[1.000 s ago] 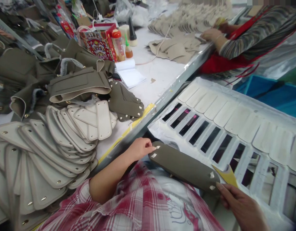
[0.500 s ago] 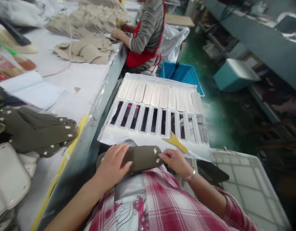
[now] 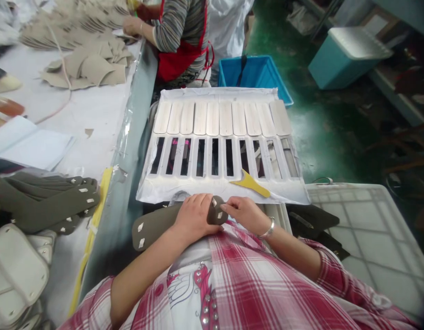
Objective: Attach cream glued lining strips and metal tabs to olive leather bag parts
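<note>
A long dark olive strap-like piece with rounded ends lies across my lap, with small pale tabs near both ends. My left hand is wrapped over it close to its right end. At that end, the fingertips of my right hand pinch together beside one of the tabs; whether they grip the tab or the edge is too small to make out. Just beyond my hands a white slotted board carries a row of pale rounded strips and a yellow forked piece.
A table on the left holds stacked olive pieces, pale plates and beige pieces. A co-worker in a red apron sits ahead. A blue bin stands behind the board, a white crate to the right.
My left hand has slid rightward along the olive piece to near its right end, uncovering the left end. My right hand stays pinched at the right end. The view has shifted.
</note>
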Demonstrator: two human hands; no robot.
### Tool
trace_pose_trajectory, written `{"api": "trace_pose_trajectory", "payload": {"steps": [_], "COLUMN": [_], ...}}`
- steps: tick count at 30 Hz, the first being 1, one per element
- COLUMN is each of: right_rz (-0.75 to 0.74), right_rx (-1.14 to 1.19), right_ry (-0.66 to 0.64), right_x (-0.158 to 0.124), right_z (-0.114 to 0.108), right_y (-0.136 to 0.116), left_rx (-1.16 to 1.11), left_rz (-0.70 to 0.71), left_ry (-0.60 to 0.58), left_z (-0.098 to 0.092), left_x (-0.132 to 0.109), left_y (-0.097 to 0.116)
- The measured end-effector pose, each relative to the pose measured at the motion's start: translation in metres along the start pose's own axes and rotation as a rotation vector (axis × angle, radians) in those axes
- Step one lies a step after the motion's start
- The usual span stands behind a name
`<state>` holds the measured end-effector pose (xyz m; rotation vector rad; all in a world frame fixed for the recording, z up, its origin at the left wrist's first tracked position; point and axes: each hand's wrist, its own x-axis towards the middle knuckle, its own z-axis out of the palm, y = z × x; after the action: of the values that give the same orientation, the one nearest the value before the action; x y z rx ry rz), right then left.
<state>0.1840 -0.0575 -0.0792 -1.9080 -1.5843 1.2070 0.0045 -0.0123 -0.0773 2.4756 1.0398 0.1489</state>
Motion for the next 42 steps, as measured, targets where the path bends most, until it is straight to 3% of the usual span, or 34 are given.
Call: {"api": "trace_pose_trajectory", "payload": {"steps": [8,24,35,42], "right_rz": [-0.035,-0.075,-0.028,-0.078], "right_rx": [-0.041,-0.305,-0.322,-0.421], "right_ry": [0.028,0.032,-0.007,-0.006], "right_x": [-0.002,-0.003,0.001,0.001], "right_z": [-0.001,-0.003,-0.006,-0.006], "right_y": [0.003,-0.009,-0.015,-0.017], "left_rx": [0.004,-0.009,-0.005,0.001], "left_rz": [-0.005,-0.010,-0.018,-0.003], "left_ry": [-0.040,-0.006,0.008,0.009], "left_z": [0.000,0.001,0.000,0.001], "left_x": [0.006,0.004,0.006,0.004], "left_y": [0.002,0.003,0.005,0.003]}}
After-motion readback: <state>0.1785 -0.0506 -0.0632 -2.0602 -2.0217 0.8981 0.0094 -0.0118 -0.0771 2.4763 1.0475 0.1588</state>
